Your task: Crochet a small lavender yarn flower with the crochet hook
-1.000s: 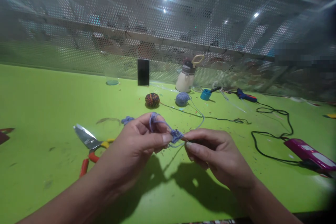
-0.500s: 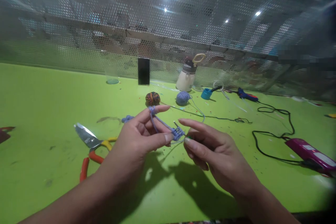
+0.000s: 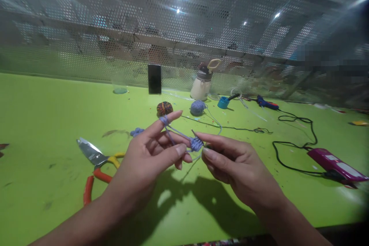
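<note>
Your green tabletop [image 3: 43, 123] spreads beneath everything; take the worked piece in front of you as the centre of the dial, with twelve pointing away from you. Your left hand [image 3: 148, 157] lies between eight and nine o'clock, index finger raised and pointing out, thumb and other fingers reaching toward the piece. Whether they pinch its edge, you can't tell from here; the thumb tip looks just apart from it. Your right hand [image 3: 236, 161] sits between three and four, thumb and forefinger closed on the hook, most of the handle hidden inside them. Out past your left hand at nine o'clock lie the scissors [image 3: 99, 160], blades parted, touched by neither hand. The blue yarn ball [image 3: 197, 108] rests at twelve. The blue worked piece [image 3: 196, 144] is held up between your hands, clear of the table, and the blue strand [image 3: 164, 120] wraps your left index finger and slants down to it at four o'clock. Smallest is the slim hook [image 3: 193, 132], its tip poking out above the piece at eleven.

You seem to be mid-stitch, loops gathered on the hook. The next move calls for an even strand tension, a steadied piece and a small, controlled wrist turn.
</note>
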### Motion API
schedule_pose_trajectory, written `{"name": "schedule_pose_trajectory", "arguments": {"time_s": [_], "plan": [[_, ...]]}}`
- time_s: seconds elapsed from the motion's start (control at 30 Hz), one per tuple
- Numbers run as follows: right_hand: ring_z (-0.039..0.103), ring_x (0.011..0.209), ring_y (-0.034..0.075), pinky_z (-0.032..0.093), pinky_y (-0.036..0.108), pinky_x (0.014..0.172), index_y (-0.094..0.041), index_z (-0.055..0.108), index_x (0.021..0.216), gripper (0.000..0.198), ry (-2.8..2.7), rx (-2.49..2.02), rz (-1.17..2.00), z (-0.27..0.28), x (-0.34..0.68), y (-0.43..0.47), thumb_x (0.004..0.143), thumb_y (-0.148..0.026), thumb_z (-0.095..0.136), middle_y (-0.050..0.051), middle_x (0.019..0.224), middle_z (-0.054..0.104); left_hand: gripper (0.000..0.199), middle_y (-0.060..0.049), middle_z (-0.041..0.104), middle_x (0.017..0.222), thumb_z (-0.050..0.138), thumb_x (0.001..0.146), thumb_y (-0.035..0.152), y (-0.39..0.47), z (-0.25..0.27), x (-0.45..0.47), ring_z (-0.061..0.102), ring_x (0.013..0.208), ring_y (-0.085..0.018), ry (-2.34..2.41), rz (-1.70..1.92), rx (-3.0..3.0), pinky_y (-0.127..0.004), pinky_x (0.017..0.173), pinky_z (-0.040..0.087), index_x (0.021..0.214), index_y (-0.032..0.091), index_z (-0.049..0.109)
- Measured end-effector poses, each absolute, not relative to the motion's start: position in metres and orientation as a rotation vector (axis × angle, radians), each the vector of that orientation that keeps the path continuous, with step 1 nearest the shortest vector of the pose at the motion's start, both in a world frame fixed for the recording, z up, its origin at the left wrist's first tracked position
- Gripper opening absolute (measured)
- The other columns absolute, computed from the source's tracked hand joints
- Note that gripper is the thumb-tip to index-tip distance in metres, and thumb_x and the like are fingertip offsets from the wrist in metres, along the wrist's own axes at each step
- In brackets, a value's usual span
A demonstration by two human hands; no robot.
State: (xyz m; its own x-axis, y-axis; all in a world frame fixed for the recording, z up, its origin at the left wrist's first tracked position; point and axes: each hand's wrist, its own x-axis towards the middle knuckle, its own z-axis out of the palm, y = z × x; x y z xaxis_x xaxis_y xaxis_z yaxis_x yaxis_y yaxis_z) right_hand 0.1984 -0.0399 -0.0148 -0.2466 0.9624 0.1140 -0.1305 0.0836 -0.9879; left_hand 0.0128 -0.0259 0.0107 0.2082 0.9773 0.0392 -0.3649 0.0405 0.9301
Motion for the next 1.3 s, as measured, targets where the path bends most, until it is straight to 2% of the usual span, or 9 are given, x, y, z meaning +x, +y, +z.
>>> {"name": "schedule_pose_trajectory", "arguments": {"time_s": [0.13,0.27,0.57,0.73,0.93,1.13,1.3], "plan": [[0.026,0.05,0.007,0.016,0.022,0.044,-0.031,0.072,0.116,0.027,-1.362,-0.9,1.363,-0.015,0.198,-0.039,0.09,-0.026,0.067,-0.005,0.059,0.039,0.057,0.0,0.07,0.079,0.078,0.071,0.017,-0.027,0.012,0.012,0.064,0.064,-0.013,0.787,1.21,1.003,-0.022,0.056,0.048,0.126,0.019,0.06],[0.029,0.053,0.007,0.019,0.021,0.045,-0.032,0.072,0.115,0.026,-1.397,-0.884,1.332,-0.016,0.196,-0.038,0.09,-0.026,0.067,-0.004,0.062,0.045,0.06,0.003,0.069,0.075,0.085,0.063,0.013,-0.023,0.005,0.015,0.065,0.069,-0.011,0.805,1.245,1.028,-0.02,0.068,0.053,0.119,0.023,0.065],[0.033,0.052,0.006,0.021,0.02,0.044,-0.031,0.07,0.118,0.029,-1.373,-0.86,1.428,-0.016,0.194,-0.039,0.09,-0.026,0.067,-0.005,0.063,0.046,0.056,0.003,0.071,0.076,0.081,0.07,0.01,-0.022,0.004,0.011,0.066,0.076,-0.01,0.691,1.199,1.012,-0.019,0.076,0.053,0.12,0.026,0.061],[0.031,0.052,0.005,0.02,0.02,0.044,-0.031,0.071,0.117,0.028,-1.332,-0.85,1.475,-0.017,0.192,-0.04,0.09,-0.025,0.067,-0.005,0.063,0.044,0.062,0.0,0.071,0.08,0.08,0.071,0.01,-0.019,0.005,0.008,0.065,0.076,-0.011,0.635,1.029,0.94,-0.02,0.074,0.051,0.126,0.023,0.055],[0.033,0.051,0.006,0.022,0.021,0.044,-0.03,0.07,0.119,0.029,-1.375,-0.918,1.407,-0.019,0.194,-0.037,0.09,-0.027,0.067,-0.005,0.061,0.045,0.07,0.002,0.067,0.074,0.082,0.07,0.016,-0.016,0.004,0.009,0.057,0.066,-0.01,0.75,1.089,0.986,-0.02,0.062,0.043,0.133,0.02,0.052],[0.034,0.053,0.006,0.022,0.02,0.046,-0.03,0.071,0.118,0.029,-1.414,-0.935,1.336,-0.018,0.194,-0.037,0.09,-0.023,0.067,-0.005,0.062,0.046,0.081,0.002,0.069,0.07,0.083,0.065,0.012,-0.016,0.005,0.01,0.053,0.059,-0.009,0.812,1.115,0.969,-0.019,0.054,0.037,0.138,0.021,0.048],[0.031,0.049,0.005,0.019,0.02,0.042,-0.029,0.073,0.115,0.028,-1.275,-0.868,1.511,-0.018,0.191,-0.038,0.087,-0.023,0.069,-0.005,0.06,0.044,0.078,0.003,0.066,0.069,0.083,0.065,0.011,-0.016,0.006,0.009,0.052,0.058,-0.008,0.742,1.088,0.914,-0.019,0.055,0.037,0.135,0.021,0.051]]}}
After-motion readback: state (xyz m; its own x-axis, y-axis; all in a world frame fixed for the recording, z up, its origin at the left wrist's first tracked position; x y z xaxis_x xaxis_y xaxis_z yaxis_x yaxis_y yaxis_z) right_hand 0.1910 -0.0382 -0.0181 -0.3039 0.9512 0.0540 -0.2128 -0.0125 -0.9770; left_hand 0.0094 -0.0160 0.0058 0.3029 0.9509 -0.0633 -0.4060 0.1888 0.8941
